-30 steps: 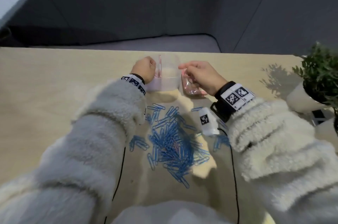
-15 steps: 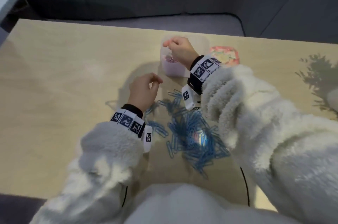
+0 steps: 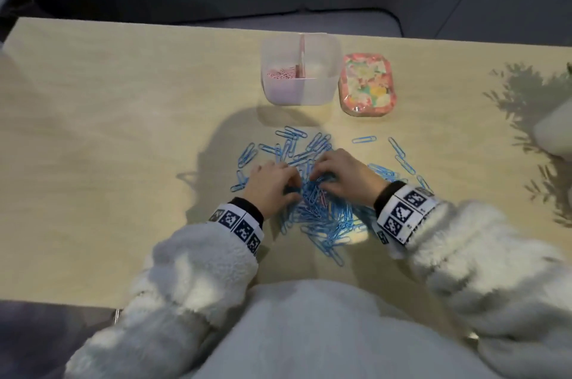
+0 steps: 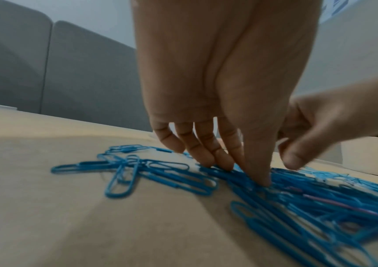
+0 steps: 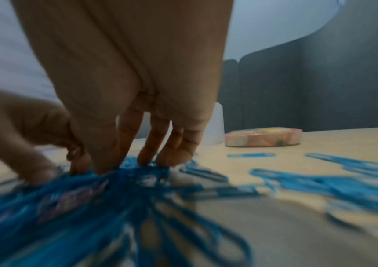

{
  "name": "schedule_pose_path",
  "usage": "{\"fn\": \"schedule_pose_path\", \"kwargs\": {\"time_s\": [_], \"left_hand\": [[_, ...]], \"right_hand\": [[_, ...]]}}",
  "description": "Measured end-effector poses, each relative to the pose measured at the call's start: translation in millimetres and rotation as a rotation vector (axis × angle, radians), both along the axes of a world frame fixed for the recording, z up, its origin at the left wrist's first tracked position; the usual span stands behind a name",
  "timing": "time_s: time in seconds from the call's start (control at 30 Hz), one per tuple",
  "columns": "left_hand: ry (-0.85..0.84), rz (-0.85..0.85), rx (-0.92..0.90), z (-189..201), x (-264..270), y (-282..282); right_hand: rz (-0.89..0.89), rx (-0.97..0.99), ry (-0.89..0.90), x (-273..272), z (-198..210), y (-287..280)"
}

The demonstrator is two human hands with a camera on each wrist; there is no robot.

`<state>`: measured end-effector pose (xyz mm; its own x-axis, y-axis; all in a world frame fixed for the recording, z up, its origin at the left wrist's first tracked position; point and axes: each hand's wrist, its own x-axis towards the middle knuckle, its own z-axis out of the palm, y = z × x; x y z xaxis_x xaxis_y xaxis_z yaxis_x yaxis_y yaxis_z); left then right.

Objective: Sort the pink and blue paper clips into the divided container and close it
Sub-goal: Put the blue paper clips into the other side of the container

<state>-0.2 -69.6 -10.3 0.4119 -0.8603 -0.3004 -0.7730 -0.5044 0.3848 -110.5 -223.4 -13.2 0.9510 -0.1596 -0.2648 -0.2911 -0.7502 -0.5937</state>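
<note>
The wooden table [image 3: 93,137] takes up most of the head view, and a big loose pile of blue paper clips [image 3: 322,214] is spread across the middle of it, with strays scattered out to the right. At the far edge a clear divided container [image 3: 298,91] is set upright and open – pink paper clips [image 3: 280,74] are seen in its left compartment, while the right one looks bare. Just beside it on the right, the patterned lid [image 3: 366,84] is laid flat on the table, not touching it.

Both hands are planted in the pile. The left hand [image 3: 272,185] is held with fingers extended down, tips pressed onto the clips. The right hand [image 3: 343,174] is placed the same way, fingers spread and poking into the heap – nothing is clearly pinched by either. A pink clip or two can be made out buried among the blue.
</note>
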Motion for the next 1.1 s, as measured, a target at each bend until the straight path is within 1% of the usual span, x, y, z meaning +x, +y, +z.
{"fn": "schedule_pose_path", "kwargs": {"time_s": [0.07, 0.17, 0.27, 0.3, 0.37, 0.43, 0.5, 0.6, 0.67, 0.73, 0.8, 0.83, 0.9, 0.97, 1.0, 1.03, 1.1], "left_hand": [[-0.035, 0.02, 0.023, 2.5, 1.3, 0.9], [-0.097, 0.063, 0.05, 6.1, 6.8, 3.4], [-0.156, 0.064, 0.01, 6.9, 3.6, 3.6], [-0.155, 0.049, -0.005, 7.1, -0.1, 2.4], [-0.099, -0.011, -0.015, 7.4, -8.5, -0.7], [-0.038, -0.084, 0.015, 7.1, -15.3, -3.3], [-0.049, -0.128, 0.054, 5.8, -18.2, -4.8], [-0.057, -0.099, 0.043, 4.9, -15.6, -2.8], [-0.025, -0.036, 0.016, 7.0, -10.2, 1.1], [0.006, 0.042, -0.023, 10.0, -2.8, 4.4], [0.028, 0.102, -0.07, 11.3, 4.6, 6.0], [0.019, 0.122, -0.085, 11.3, 6.9, 6.4], [-0.066, 0.137, -0.093, 10.3, 6.8, 6.5], [-0.169, 0.112, -0.094, 8.3, 0.6, 6.4], [-0.195, 0.079, -0.092, 7.1, -4.6, 5.7], [-0.192, 0.037, -0.083, 5.4, -10.7, 4.8], [-0.126, -0.031, -0.063, 2.0, -23.5, 2.8]], "right_hand": [[-0.039, -0.06, -0.018, -11.7, -4.5, 0.0], [-0.146, -0.09, -0.076, -19.1, -5.6, -11.2], [-0.259, -0.152, -0.061, -25.7, -5.1, -24.5], [-0.289, -0.182, -0.065, -28.4, -4.0, -26.9], [-0.32, -0.2, -0.102, -32.6, 0.7, -25.0], [-0.298, -0.113, -0.108, -33.5, 7.0, -12.9], [-0.234, -0.051, -0.073, -33.6, 8.6, 3.5], [-0.128, -0.192, 0.025, -31.6, 3.1, 18.3], [-0.119, -0.239, 0.056, -29.9, -0.4, 18.6], [-0.135, -0.219, 0.053, -30.9, -1.2, 15.8], [-0.189, -0.162, 0.05, -34.8, -1.3, 10.9], [-0.226, -0.128, 0.047, -37.1, -2.1, 7.9], [-0.273, -0.077, 0.031, -40.9, -2.3, 3.3], [-0.285, -0.046, -0.01, -42.9, -2.2, -0.9], [-0.301, -0.022, -0.042, -43.5, -0.1, -2.5], [-0.334, 0.012, -0.081, -44.0, 2.1, -4.2], [-0.424, 0.116, -0.157, -44.7, 6.7, -8.3]]}}
